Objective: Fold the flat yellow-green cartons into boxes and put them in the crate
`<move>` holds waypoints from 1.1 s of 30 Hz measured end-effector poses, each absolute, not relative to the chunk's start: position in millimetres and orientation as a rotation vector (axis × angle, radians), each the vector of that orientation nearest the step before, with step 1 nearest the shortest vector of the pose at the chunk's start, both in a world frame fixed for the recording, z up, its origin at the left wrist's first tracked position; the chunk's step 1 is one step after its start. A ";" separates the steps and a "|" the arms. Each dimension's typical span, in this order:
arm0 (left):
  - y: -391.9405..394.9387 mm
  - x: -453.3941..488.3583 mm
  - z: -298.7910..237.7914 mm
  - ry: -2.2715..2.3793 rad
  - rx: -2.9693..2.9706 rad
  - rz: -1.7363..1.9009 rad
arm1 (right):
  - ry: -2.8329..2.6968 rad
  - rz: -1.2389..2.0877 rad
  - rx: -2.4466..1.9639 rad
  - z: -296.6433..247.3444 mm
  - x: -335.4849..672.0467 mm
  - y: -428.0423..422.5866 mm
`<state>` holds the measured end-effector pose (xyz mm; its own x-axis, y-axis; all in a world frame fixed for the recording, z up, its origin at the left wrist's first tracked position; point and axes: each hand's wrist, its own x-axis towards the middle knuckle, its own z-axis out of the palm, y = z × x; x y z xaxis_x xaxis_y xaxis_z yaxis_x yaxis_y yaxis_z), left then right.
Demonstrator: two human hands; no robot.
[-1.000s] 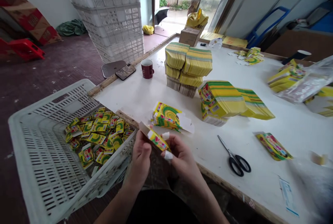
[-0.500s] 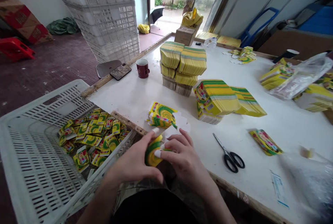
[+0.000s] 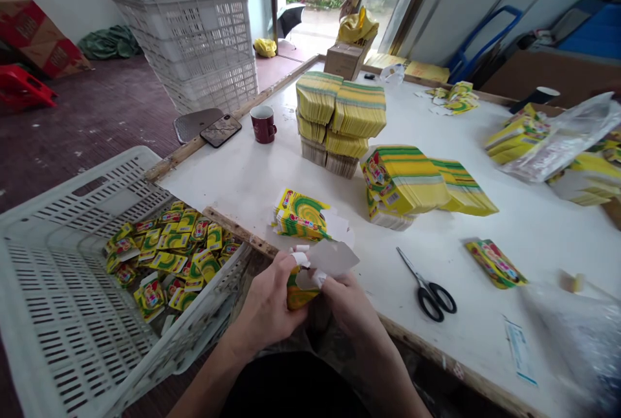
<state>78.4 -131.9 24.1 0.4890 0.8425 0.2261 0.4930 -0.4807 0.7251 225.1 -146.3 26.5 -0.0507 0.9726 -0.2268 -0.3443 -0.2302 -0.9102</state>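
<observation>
Over the near edge of the table, my left hand [image 3: 274, 298] is closed around a small yellow and green crayon box [image 3: 298, 293], with its white end flaps raised. My right hand [image 3: 347, 298] pinches the flap side of that same box. White wraps cover some of my fingertips. Just beyond my hands lies a small stack of flat crayon boxes [image 3: 303, 214], printed yellow and green, with white flaps pointing right. Whether anything is inside the held box, I cannot tell.
Left of the table stands a white plastic crate [image 3: 63, 314] with many small boxes [image 3: 169, 256] in it. Black-handled scissors [image 3: 429, 292] lie at right. Bundled flat boxes [image 3: 339, 107], a maroon mug [image 3: 262, 125] and a phone [image 3: 221, 131] are farther back.
My right hand has moved from reaching over the box to pinching its flap side. My left fingers have closed round the box, and its white flaps now stand up.
</observation>
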 end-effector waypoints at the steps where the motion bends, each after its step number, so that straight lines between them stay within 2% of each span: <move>1: -131.7 78.8 25.2 1.086 2.158 0.756 | -0.853 1.521 -1.108 27.7 225.3 -146.0; 6: -129.6 78.0 24.2 1.178 1.983 0.661 | -1.245 1.369 -1.086 28.9 229.0 -152.5; 9: -128.6 78.2 13.5 1.132 2.012 0.771 | -1.594 1.059 -1.098 24.1 228.2 -156.6; 12: -128.8 78.9 7.3 1.191 2.114 0.953 | -1.681 0.766 -1.167 17.3 226.9 -156.2; 15: -129.1 76.1 14.9 1.298 2.034 0.875 | -1.678 0.617 -1.184 13.7 230.5 -154.0; 19: -126.9 66.7 33.6 1.239 1.971 0.586 | -1.931 0.726 -1.191 18.0 241.2 -152.3; 25: -121.3 58.8 46.0 1.183 1.999 0.368 | -2.070 1.004 -1.160 44.3 261.1 -146.5; 28: -119.7 61.4 47.0 1.161 2.021 0.343 | -2.063 1.099 -1.090 50.5 264.2 -144.0; 33: -120.7 67.4 41.6 1.308 2.045 0.484 | -1.810 1.002 -1.190 26.2 243.4 -152.7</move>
